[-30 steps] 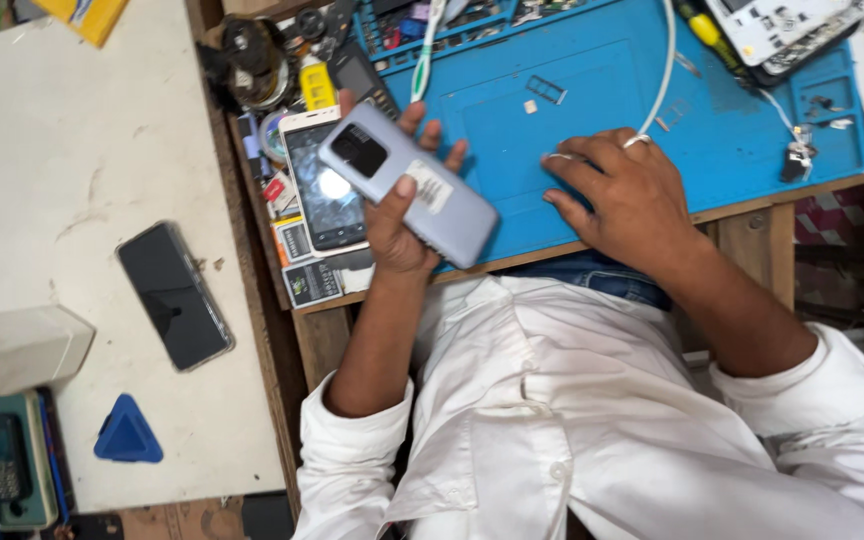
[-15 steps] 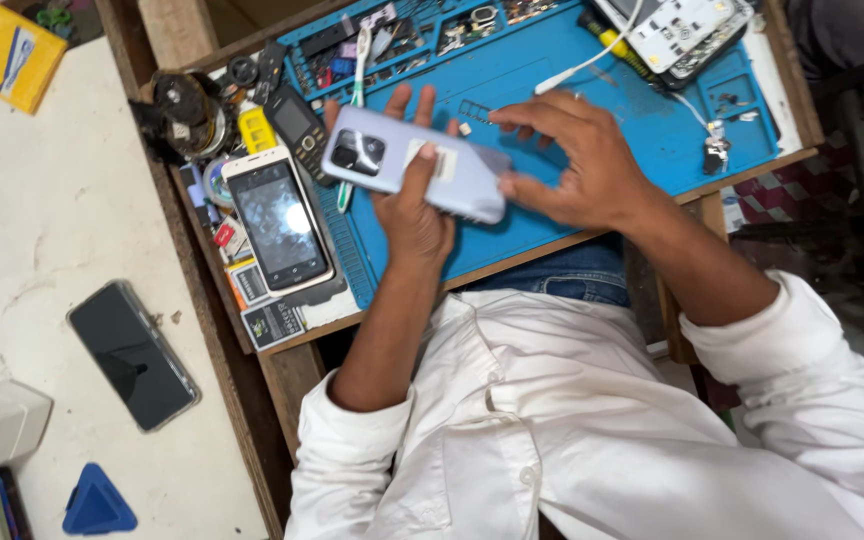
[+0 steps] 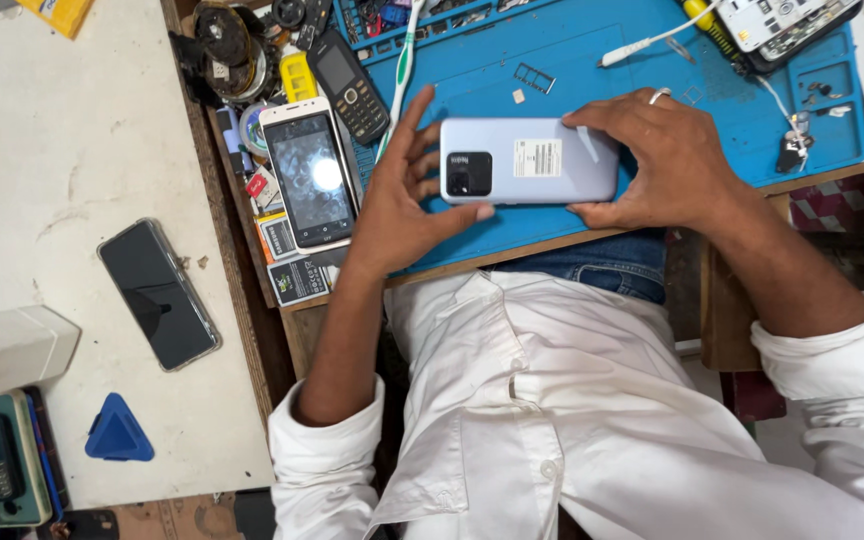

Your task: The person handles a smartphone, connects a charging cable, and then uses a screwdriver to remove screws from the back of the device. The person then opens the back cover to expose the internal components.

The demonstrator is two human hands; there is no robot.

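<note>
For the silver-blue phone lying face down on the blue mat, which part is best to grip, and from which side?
Grip the silver-blue phone by its two long edges, coming from above. It lies flat, back up, on the blue mat, so only the thin sides offer purchase. The right hand covers one end and the left hand touches the camera end, so the middle span is probably the freest place to pinch.

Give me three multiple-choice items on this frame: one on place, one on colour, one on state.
1. Where does the silver phone lie?
A. on the blue mat
B. on the white table
C. on the lap

2. What colour is the triangular pick?
A. yellow
B. blue
C. red

3. Which side of the silver phone faces up?
A. screen
B. back
C. edge

A: blue mat shows around it, under the left hand and right hand.
B: it is blue against the white table.
B: camera block shows.
</note>
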